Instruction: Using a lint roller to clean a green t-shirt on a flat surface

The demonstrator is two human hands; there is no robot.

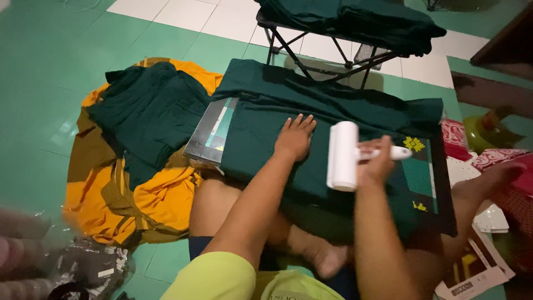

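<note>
Head view, looking down at your lap. You sit on the green floor [39, 111] with a flat board [208, 133] resting across your legs; its exposed left edge shows a grey border and teal-and-white panels. A dark green garment [311, 111] is spread over the board and covers most of it.

Your left hand [294, 136] lies open, palm down, fingers spread, pressing flat on the garment near its middle. Your right hand [377, 161] is closed around the white handle of a lint roller [343, 155]; the white roll stands upright in frame, just right of your left hand, and sits on or just above the cloth; contact is blurred, so I cannot tell.

Markings: a small yellow geometric emblem [413, 144] sits just past the roller's handle tip, on a dark panel at the right end of the board. A second, smaller yellow mark [420, 206] lies lower on the same side, beside a teal patch.

Surroundings: left of the board, a heap of dark green clothes [147, 116] lies on an orange-and-brown cloth [144, 205]. Above, a black folding stand [316, 55] carries a stack of folded dark green garments [355, 22]. Bottom left, a clear plastic bag [83, 266] holds dark items bearing small white labels; the view there is blurred. Bottom right, a white-edged printed card package [472, 278] with black and yellow areas lies flat on the floor. Red-and-white patterned fabric [499, 161] lies at the right edge.
</note>
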